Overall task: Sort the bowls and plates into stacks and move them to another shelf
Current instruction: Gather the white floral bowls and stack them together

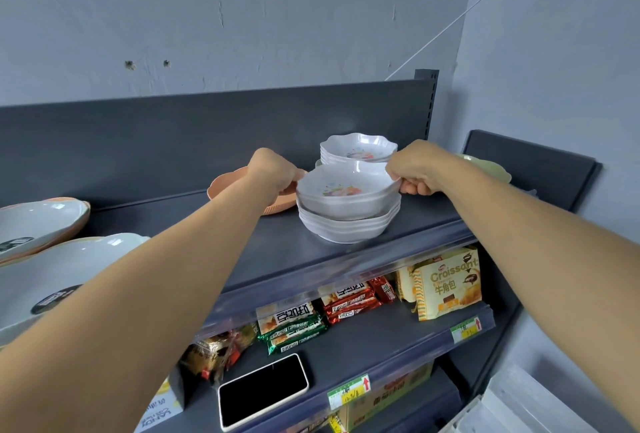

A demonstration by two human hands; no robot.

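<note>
On the top shelf [277, 252] stands a stack of white scalloped bowls [343, 225] with a floral print. Both hands grip the rim of the top white bowl [346, 187], my left hand [273, 169] on its left side and my right hand [415, 169] on its right. That bowl sits tilted on the stack beneath it. Behind it stands a second stack of the same white bowls [358, 147]. An orange plate [225, 187] lies behind my left hand, partly hidden. A pale green plate [491, 166] peeks out behind my right forearm.
Large pale plates with orange rims [41, 225] lie at the left end of the top shelf. The shelf below holds snack packets [346, 301], a croissant box [450, 283] and a phone [263, 391]. A dark back panel [207, 138] and wall close off the rear.
</note>
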